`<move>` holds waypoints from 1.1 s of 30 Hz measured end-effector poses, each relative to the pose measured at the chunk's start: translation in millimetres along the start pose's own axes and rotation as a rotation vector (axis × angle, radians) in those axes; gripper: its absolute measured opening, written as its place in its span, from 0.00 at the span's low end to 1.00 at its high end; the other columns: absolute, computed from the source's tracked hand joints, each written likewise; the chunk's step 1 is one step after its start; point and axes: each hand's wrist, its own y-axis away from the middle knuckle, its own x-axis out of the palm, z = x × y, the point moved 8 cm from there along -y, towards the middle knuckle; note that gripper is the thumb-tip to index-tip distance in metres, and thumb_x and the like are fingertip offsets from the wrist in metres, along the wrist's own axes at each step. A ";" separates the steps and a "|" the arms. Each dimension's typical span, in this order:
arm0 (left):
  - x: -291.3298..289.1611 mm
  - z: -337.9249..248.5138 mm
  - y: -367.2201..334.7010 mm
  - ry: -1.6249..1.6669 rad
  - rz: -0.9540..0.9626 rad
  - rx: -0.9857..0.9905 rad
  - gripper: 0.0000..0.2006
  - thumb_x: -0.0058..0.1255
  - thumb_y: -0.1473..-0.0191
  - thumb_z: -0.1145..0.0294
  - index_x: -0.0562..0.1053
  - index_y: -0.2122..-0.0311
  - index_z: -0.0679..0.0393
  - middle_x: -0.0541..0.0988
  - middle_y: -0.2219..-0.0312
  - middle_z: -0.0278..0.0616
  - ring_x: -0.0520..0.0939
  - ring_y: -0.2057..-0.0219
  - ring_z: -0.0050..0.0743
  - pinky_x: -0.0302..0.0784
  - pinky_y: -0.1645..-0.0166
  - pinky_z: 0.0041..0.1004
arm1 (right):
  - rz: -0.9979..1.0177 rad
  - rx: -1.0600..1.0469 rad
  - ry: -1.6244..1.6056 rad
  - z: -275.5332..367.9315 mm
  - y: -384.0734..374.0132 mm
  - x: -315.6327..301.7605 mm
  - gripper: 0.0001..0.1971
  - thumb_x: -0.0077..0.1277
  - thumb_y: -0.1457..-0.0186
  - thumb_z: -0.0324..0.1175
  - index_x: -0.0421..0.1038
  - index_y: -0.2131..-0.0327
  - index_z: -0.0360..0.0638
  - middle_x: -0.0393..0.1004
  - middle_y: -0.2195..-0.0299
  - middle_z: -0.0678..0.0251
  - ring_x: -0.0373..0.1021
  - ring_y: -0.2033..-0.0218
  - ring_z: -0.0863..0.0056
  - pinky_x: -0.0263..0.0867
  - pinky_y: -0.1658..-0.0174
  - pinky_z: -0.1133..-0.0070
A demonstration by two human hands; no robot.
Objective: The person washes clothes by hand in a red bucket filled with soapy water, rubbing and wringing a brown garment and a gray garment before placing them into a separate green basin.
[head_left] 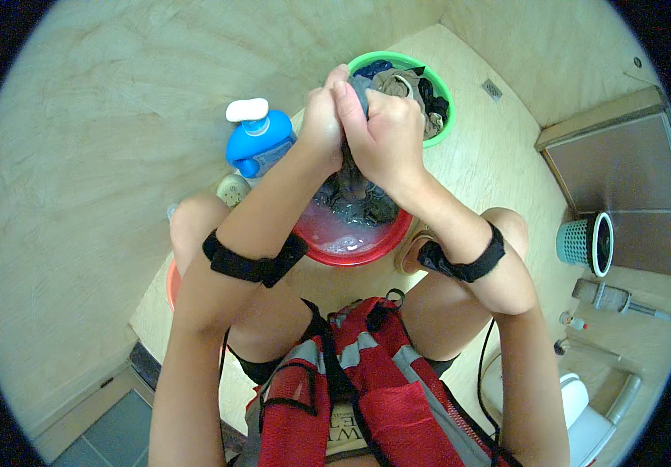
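My left hand (323,118) and my right hand (386,131) are pressed close together, both closed round a wet dark garment (349,170). A grey-blue part of the cloth shows between the fingers, and a dark length hangs below my hands toward the red basin (349,258). In that basin, dark wet cloth (372,208) lies in cloudy, sudsy water. Just beyond my hands stands a green basin (450,117) heaped with clothes (395,81) in brown, navy and black. My hands hide much of the held garment, so its exact kind does not show.
A blue detergent bottle (261,144) with a white cap stands by the left wall. Beside it is a pale round object (233,189). To the right are a teal slatted bin (574,240), a low cabinet (616,159) and a floor drain (492,89). A toilet (574,397) is at lower right.
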 end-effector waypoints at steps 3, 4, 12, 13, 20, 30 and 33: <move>13.1 21.8 7.1 0.032 -0.096 -0.091 0.18 0.36 0.44 0.52 0.70 0.65 0.56 0.75 0.71 0.37 0.76 0.69 0.24 0.71 0.62 0.26 | 0.091 0.262 -0.020 -62.1 -18.7 3.6 0.29 0.40 0.48 0.52 0.70 0.87 0.35 0.66 0.87 0.45 0.69 0.80 0.51 0.66 0.73 0.64; 23.7 20.7 8.1 0.008 -0.040 -0.123 0.18 0.38 0.44 0.52 0.70 0.63 0.57 0.76 0.70 0.37 0.76 0.69 0.23 0.72 0.62 0.26 | 0.171 0.348 -0.152 -100.0 -22.8 10.8 0.27 0.43 0.48 0.52 0.71 0.86 0.36 0.70 0.87 0.53 0.70 0.83 0.60 0.65 0.74 0.71; 43.8 -54.7 39.1 0.086 0.269 0.126 0.14 0.40 0.45 0.64 0.71 0.65 0.66 0.77 0.71 0.44 0.79 0.70 0.31 0.73 0.60 0.28 | 0.498 0.310 -1.298 -49.5 -2.7 -24.4 0.21 0.58 0.57 0.33 0.68 0.58 0.37 0.74 0.64 0.68 0.69 0.63 0.81 0.65 0.58 0.82; 44.3 -53.6 41.2 0.162 0.347 0.116 0.14 0.40 0.46 0.66 0.70 0.63 0.68 0.77 0.68 0.47 0.78 0.67 0.34 0.73 0.58 0.30 | 0.612 0.334 -1.265 -52.7 9.9 -13.3 0.24 0.60 0.60 0.32 0.67 0.56 0.38 0.73 0.63 0.68 0.68 0.61 0.81 0.63 0.55 0.82; 42.4 -70.8 39.6 0.235 0.474 0.221 0.18 0.41 0.47 0.65 0.66 0.58 0.71 0.74 0.62 0.51 0.76 0.61 0.37 0.69 0.51 0.33 | 0.505 0.314 -1.016 -71.5 13.6 -13.2 0.16 0.48 0.46 0.39 0.70 0.59 0.37 0.73 0.66 0.71 0.67 0.65 0.83 0.63 0.59 0.81; 45.7 -11.7 41.0 0.185 0.286 -0.026 0.24 0.44 0.47 0.55 0.64 0.51 0.63 0.73 0.57 0.44 0.75 0.58 0.36 0.68 0.50 0.35 | 0.148 0.213 -1.168 -53.5 -28.5 -72.1 0.09 0.49 0.47 0.31 0.72 0.65 0.35 0.74 0.70 0.70 0.68 0.69 0.84 0.64 0.64 0.84; 39.2 -11.4 33.4 -0.319 0.192 0.146 0.20 0.50 0.50 0.61 0.67 0.54 0.62 0.75 0.63 0.38 0.76 0.64 0.26 0.72 0.59 0.26 | -0.045 -0.003 -0.622 -54.1 -38.7 -91.5 0.07 0.49 0.47 0.29 0.73 0.68 0.36 0.74 0.74 0.66 0.69 0.73 0.81 0.64 0.68 0.83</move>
